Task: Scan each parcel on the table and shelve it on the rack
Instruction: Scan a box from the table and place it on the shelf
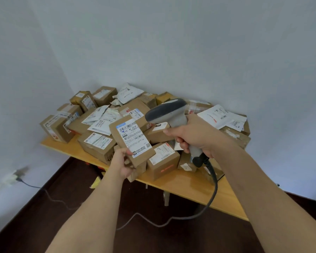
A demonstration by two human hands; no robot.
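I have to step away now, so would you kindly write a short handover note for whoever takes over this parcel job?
Left hand: holds a small brown parcel up by its lower corner, label facing the camera.
Right hand: grips the grey corded scanner, its head beside the parcel's label.
Table: piled with cardboard boxes and white mailer bags.
Done: one parcel picked up and presented to the scanner; whether it has read cannot be told.
Left: confirm the scan, shelve this parcel, then work through the pile. The rack is not in view.
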